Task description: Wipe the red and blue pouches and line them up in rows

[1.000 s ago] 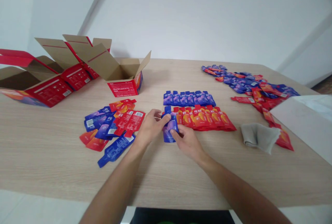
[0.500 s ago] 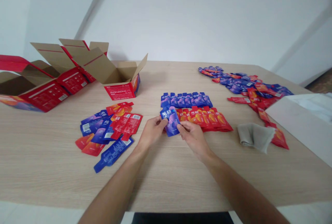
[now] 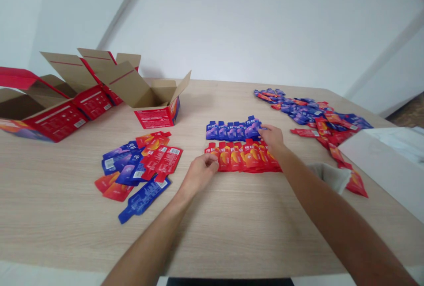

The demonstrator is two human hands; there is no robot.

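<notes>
My right hand pinches the edge of a blue spouted pouch at the right end of a row of blue pouches. That pouch lies over its neighbours and sits slightly higher. Below runs an overlapping row of red-orange pouches, its right end partly hidden by my right hand and forearm. My left hand rests by the left end of the red row, fingers loosely bent with a gap to the thumb and nothing seen between them.
At left lies a loose pile of red and blue pouches. Behind it stand open red cartons with raised flaps. A larger mixed heap spreads at the back right, near a grey cloth and a white box.
The blue pouch that both hands held in front has moved up and right onto the blue row's end with my right hand. My left hand has let go and stays near the red row.
</notes>
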